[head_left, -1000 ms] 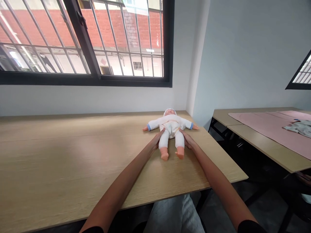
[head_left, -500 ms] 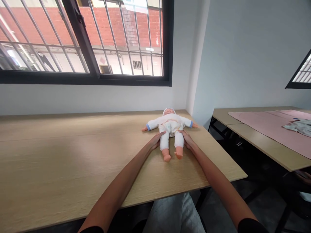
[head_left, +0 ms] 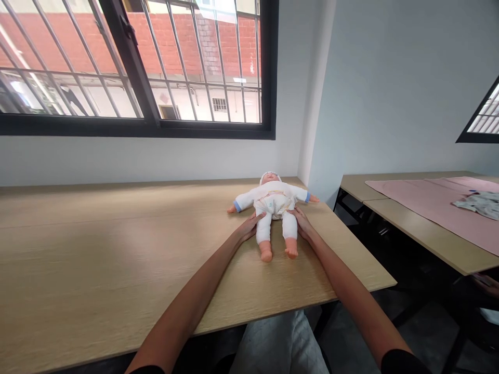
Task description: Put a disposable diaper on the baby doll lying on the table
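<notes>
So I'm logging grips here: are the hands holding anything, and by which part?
Both hands rest against the baby doll at its thighs: left hand outside one leg, right hand outside the other. Neither visibly closes around it.

Bright daylight through the barred window (head_left: 132, 62) at far left, soft sheen on the table (head_left: 97, 249), sharp focus, wide-angle bending at edges.

no text, label or number can be read anywhere, as far as this view shows.
</notes>
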A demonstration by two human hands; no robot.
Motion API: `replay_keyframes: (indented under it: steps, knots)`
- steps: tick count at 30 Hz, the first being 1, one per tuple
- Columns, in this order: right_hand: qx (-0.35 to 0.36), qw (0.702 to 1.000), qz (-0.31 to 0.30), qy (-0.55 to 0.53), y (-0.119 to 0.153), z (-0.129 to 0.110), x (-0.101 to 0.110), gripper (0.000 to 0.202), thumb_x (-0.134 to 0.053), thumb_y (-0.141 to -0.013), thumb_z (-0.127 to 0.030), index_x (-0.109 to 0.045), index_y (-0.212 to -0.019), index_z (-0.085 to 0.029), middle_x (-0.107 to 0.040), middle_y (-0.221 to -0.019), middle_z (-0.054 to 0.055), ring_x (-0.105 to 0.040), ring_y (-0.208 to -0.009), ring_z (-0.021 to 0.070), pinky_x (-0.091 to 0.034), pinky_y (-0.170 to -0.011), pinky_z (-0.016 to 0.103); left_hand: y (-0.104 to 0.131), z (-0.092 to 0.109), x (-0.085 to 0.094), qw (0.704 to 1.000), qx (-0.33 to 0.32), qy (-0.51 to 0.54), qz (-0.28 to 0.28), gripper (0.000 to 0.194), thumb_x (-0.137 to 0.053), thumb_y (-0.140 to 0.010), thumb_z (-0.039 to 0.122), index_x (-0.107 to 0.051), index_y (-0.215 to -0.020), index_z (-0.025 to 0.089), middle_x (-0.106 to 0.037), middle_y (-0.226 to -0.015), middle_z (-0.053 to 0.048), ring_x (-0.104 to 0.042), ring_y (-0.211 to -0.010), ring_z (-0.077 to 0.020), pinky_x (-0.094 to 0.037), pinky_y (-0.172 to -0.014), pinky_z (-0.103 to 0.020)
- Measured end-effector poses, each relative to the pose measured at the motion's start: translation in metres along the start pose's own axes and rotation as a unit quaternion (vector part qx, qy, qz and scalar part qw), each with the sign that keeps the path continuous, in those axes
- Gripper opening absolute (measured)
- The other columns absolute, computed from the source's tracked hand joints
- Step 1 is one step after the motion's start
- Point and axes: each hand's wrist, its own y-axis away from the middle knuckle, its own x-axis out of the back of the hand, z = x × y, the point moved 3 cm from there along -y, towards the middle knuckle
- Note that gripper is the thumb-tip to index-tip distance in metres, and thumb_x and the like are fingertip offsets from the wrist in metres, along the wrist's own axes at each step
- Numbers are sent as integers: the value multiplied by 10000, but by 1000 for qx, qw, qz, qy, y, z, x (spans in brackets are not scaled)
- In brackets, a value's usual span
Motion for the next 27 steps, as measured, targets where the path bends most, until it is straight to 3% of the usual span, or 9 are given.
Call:
replay_keyframes:
  steps: [5, 13, 23, 27]
  knots:
    - [-13, 1000, 10, -11, 2, 0, -2, 457, -716, -651, -353, -577, -1070, -233, -692, -977, 21, -645, -854, 213, -521, -735, 309, 0, 1, -2, 1000, 4, 11, 3, 839, -547, -846, 529, -144, -1525, 246, -325, -1528, -36, -288, -1416, -288, -323, -1163, -378]
    - [-12, 999, 27, 42, -2, 8, 1, 424, -693, -673, -431, -600, -1032, -226, -688, -1003, 21, -637, -876, 213, -508, -741, 302, -2, -5, 1, 1000, 6, 10, 29, 785, -541, -835, 550, -277, -1491, 209, -388, -1497, -70, -313, -1401, -312, -345, -1151, -361]
    - [10, 992, 63, 112, -4, 9, 3, 427, -640, -727, -555, -617, -993, -221, -678, -1071, 72, -613, -1001, 261, -475, -892, 390, 1, -3, 0, 998, 8, 1, 60, 722, -469, -869, 569, -388, -1415, 103, -532, -1380, -111, -350, -1378, -316, -321, -1141, -345]
    - [18, 990, 74, 120, -3, 8, 3, 463, -610, -751, -588, -621, -1003, -200, -659, -1116, 112, -593, -1045, 283, -462, -911, 391, 1, -6, 1, 997, 6, 4, 71, 678, -478, -853, 597, -459, -1362, 149, -542, -1372, -103, -373, -1370, -287, -300, -1157, -333]
